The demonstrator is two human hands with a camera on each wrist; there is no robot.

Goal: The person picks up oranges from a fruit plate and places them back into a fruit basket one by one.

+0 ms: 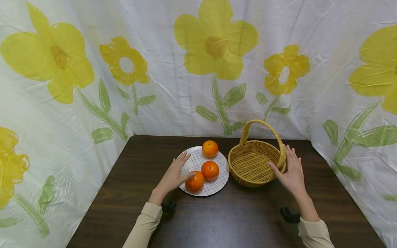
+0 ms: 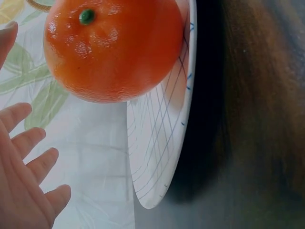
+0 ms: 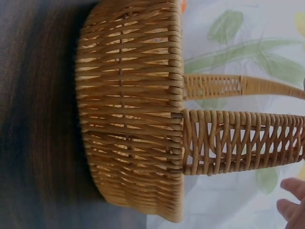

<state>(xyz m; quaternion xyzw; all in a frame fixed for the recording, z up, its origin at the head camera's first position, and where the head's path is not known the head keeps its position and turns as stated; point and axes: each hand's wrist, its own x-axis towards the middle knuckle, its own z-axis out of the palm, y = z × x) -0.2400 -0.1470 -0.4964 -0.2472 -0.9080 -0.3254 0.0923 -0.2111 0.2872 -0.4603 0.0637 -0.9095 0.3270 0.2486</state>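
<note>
Plainly spread wide on both sides, with nothing in hold. Over the left edge of a round white plate (image 1: pixel 221 175) with thin grid lines, the left hand (image 1: pixel 170 175), fingers nearly straight and parted, thumb overlapping the nearest orange (image 1: pixel 197 184) in the head view; in the left wrist view, a gap between the fingers and a glossy orange fruit with a green stem end. On the plate, three oranges altogether: the nearest at the front left, just beside the middle orange (image 1: pixel 210 170), possibly touching, and the far orange (image 1: pixel 210 148) close to the back rim, a little apart.

Just right of the plate, upright, a woven yellow-brown basket (image 1: pixel 243 178), with its handle (image 3: pixel 243 142) arching up above the rim. Beside the right side of that basket, the right hand (image 1: pixel 292 177), likewise open, fingers extended upward, thumb out toward the inner side of the handle; cannot tell from these views whether touching it.

Beneath everything, a dark wood-grained bench (image 1: pixel 217 220). Around the forearms, pale left sleeve (image 1: pixel 144 222) and right sleeve (image 1: pixel 314 232); at each wrist, something small and black. Behind and along both sides, a crinkled white cloth (image 1: pixel 167 93) printed with yellow flowers and green leaves.
</note>
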